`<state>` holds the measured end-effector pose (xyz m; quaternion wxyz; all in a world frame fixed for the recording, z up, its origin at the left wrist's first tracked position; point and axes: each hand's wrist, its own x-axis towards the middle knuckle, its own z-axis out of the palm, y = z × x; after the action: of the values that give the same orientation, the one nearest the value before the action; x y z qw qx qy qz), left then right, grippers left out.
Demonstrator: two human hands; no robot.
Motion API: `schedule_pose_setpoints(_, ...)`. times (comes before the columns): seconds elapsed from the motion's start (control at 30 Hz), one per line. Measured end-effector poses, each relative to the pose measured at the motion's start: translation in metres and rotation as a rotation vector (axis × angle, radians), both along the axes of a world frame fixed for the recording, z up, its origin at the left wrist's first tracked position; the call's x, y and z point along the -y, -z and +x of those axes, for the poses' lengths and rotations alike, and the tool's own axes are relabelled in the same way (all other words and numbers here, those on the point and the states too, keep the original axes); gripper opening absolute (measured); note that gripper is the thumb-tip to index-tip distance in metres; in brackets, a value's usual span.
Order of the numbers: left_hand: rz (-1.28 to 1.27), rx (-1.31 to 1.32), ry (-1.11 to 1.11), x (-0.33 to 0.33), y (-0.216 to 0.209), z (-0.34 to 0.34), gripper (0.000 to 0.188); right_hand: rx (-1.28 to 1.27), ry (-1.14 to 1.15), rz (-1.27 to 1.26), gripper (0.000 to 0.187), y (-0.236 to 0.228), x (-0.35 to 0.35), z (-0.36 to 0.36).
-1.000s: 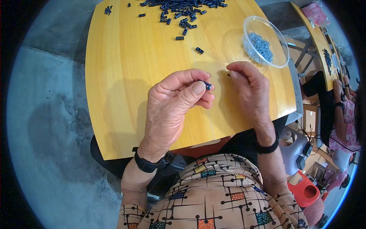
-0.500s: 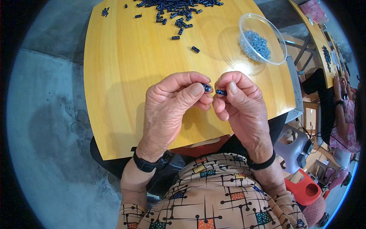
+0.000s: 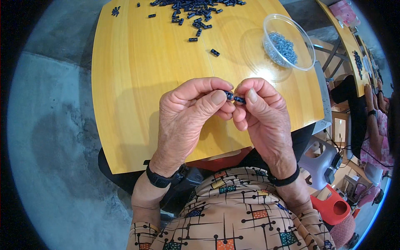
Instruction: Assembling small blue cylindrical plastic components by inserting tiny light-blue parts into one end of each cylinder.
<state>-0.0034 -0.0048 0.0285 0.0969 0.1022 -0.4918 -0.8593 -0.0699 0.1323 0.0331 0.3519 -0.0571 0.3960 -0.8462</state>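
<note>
Well to the left of the clear bowl (image 3: 303,50), at the far corner of the yellow table (image 3: 133,66), lies a small dark cluster (image 3: 116,11). Nearer the person than the bowl, and to its left, is the left hand (image 3: 183,114), with a black wristband (image 3: 158,178) below it. Its thumb and fingers are pinching a short dark piece (image 3: 229,95). Left of the bowl and farther from the person, a heap of dark cylinders (image 3: 193,6) spreads along the table's far edge; one loose cylinder (image 3: 215,52) lies between the heap and the hands, left of the bowl.

The right hand (image 3: 268,118), on the person's side of the bowl, has its thumb and fingers pinching a slim dark part (image 3: 239,100). This part sits just beside the left hand's piece; whether they touch cannot be told. The bowl itself holds small shiny bits (image 3: 283,48). To its right and nearer the person stand a grey stool (image 3: 316,160) and a red stool (image 3: 331,204); farther right of the bowl is another table (image 3: 348,43), with a co-worker's forearm (image 3: 371,98) beside it.
</note>
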Motion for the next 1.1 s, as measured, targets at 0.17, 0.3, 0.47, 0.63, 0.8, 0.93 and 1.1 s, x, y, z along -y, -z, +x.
schedule_pose_setpoints(0.17, -0.034, -0.003, -0.015, -0.0011, 0.0008, -0.0006, 0.017, -0.035, 0.033, 0.048, 0.015, -0.0024, 0.0010, 0.0005)
schedule_pose_setpoints(0.3, -0.057, -0.007, -0.022, -0.0010, 0.0016, 0.0000, 0.016, -0.060, 0.039, 0.072, 0.015, -0.0024, 0.0010, 0.0003)
schedule_pose_setpoints(0.47, -0.103, -0.002, -0.034, -0.0019, -0.0001, 0.0007, 0.016, -0.065, 0.070, 0.093, 0.015, -0.0017, 0.0023, 0.0021)
schedule_pose_setpoints(0.63, -0.119, -0.018, -0.034, -0.0035, -0.0016, 0.0008, 0.016, -0.067, 0.115, 0.129, 0.014, -0.0040, 0.0023, 0.0035)
schedule_pose_setpoints(0.8, -0.165, 0.000, -0.052, -0.0046, -0.0038, 0.0012, 0.016, -0.063, 0.136, 0.143, 0.014, -0.0048, 0.0030, 0.0039)
schedule_pose_setpoints(0.93, -0.186, -0.005, -0.064, -0.0054, -0.0043, 0.0008, 0.015, -0.060, 0.138, 0.152, 0.014, -0.0052, 0.0033, 0.0048)
schedule_pose_setpoints(1.1, -0.210, -0.026, -0.094, -0.0066, -0.0025, 0.0007, 0.015, -0.053, 0.139, 0.175, 0.016, -0.0019, 0.0038, 0.0079)
